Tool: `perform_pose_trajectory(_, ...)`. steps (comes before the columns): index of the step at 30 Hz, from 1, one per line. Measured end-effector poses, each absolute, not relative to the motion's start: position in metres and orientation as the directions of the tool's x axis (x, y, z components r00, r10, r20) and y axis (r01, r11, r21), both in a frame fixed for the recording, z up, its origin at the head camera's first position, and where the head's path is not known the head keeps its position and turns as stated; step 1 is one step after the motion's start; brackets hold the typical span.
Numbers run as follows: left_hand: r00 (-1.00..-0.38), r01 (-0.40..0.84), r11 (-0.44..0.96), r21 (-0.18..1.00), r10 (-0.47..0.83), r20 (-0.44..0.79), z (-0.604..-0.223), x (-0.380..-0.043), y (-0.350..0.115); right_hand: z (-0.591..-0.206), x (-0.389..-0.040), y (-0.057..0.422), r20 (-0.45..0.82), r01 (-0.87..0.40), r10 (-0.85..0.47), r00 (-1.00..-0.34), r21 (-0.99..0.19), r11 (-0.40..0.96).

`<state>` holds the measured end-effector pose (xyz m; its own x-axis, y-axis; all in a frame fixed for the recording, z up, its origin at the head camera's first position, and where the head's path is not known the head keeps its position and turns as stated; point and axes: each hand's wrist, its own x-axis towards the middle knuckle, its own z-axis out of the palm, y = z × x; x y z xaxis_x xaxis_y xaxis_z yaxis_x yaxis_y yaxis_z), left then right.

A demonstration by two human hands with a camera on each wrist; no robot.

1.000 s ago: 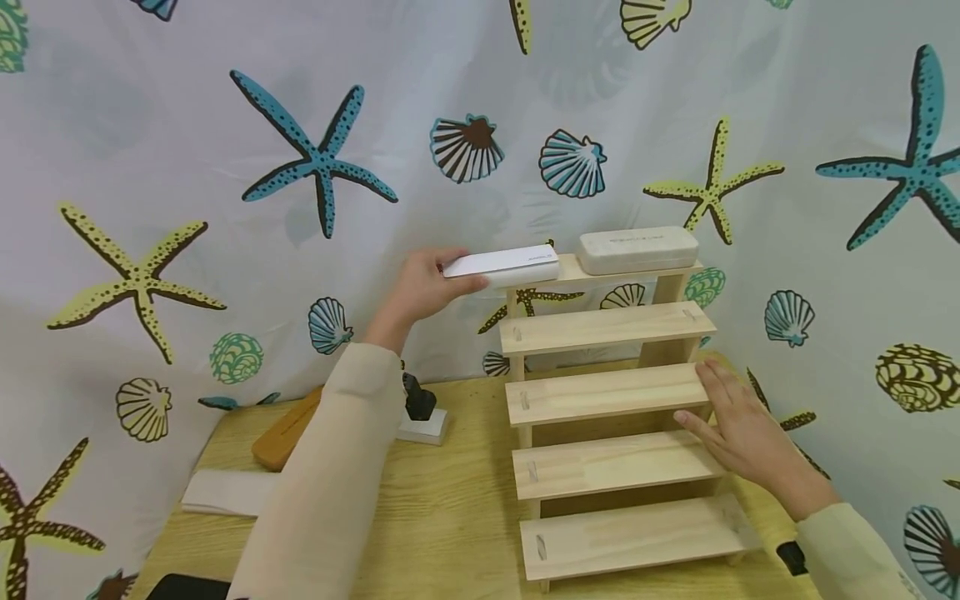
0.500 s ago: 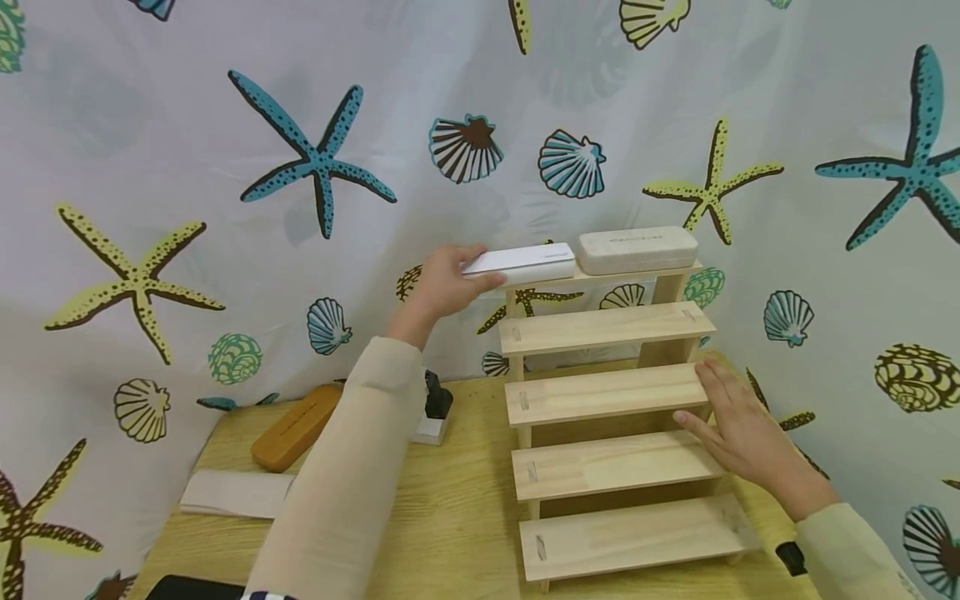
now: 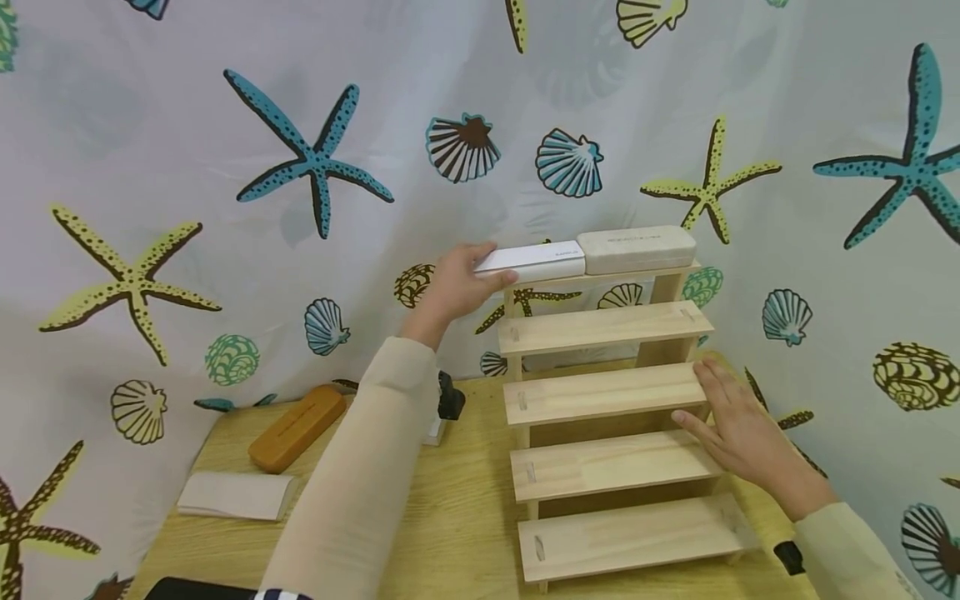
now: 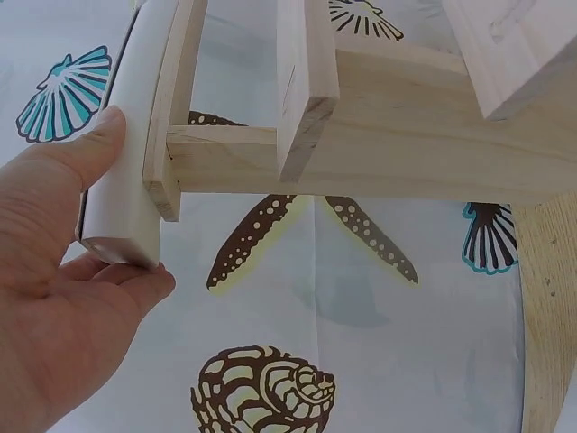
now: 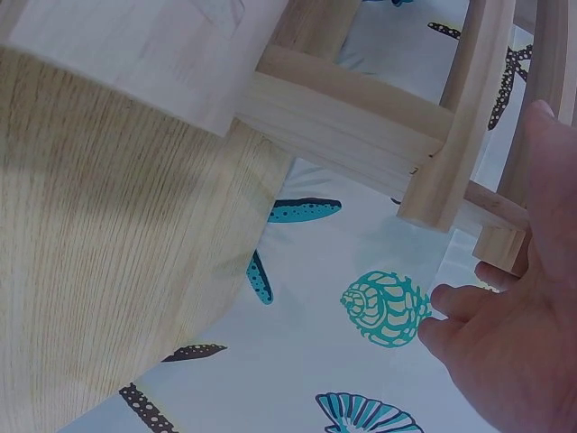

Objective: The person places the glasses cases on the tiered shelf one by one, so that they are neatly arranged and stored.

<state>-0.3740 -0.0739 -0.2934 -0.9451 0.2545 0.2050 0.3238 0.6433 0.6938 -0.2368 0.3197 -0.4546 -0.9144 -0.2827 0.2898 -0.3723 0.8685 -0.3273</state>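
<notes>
A white glasses case (image 3: 531,260) lies along the left part of the top step of a wooden step rack (image 3: 607,392). My left hand (image 3: 461,282) grips its left end, thumb on one side and fingers on the other; in the left wrist view the case (image 4: 131,135) sits against the board. A cream glasses case (image 3: 637,248) stands to its right, the two end to end. My right hand (image 3: 738,425) holds the right end of the middle step, its thumb at the front edge. In the right wrist view the hand (image 5: 505,334) wraps the rack's side, lower fingers bent.
Left on the wooden table (image 3: 450,517) lie an orange-brown case (image 3: 297,428) and a white case (image 3: 236,495). A black object (image 3: 450,397) stands partly behind my left sleeve. Dark items (image 3: 195,588) (image 3: 790,557) sit near the front. A shell-patterned curtain (image 3: 487,67) hangs behind.
My left hand has slid the white glasses case rightward along the top step until it meets the cream case. My right hand has stayed on the rack.
</notes>
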Motion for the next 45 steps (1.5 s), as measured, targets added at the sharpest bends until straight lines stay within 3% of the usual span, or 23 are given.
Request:
perform_pose_trajectory(19, -0.934, 0.357, 0.673, 0.648, 0.259, 0.246, -0.291, -0.370, -0.058, -0.452, -0.237, 0.315, 0.298, -0.374, -0.279, -0.913, -0.332, 0.866)
perform_pose_trajectory(30, -0.927, 0.374, 0.577, 0.726, 0.255, 0.275, -0.298, -0.371, -0.080, -0.453, -0.238, 0.315, 0.309, -0.379, -0.281, -0.909, -0.327, 0.866)
perform_pose_trajectory(38, -0.927, 0.374, 0.457, 0.807, 0.176, 0.330, -0.308, -0.365, -0.110, -0.455, -0.237, 0.317, 0.310, -0.377, -0.281, -0.908, -0.318, 0.870)
perform_pose_trajectory(45, -0.906, 0.417, 0.414, 0.809, 0.118, 0.407, -0.314, -0.355, -0.133, -0.453, -0.236, 0.318, 0.302, -0.371, -0.277, -0.912, -0.322, 0.871)
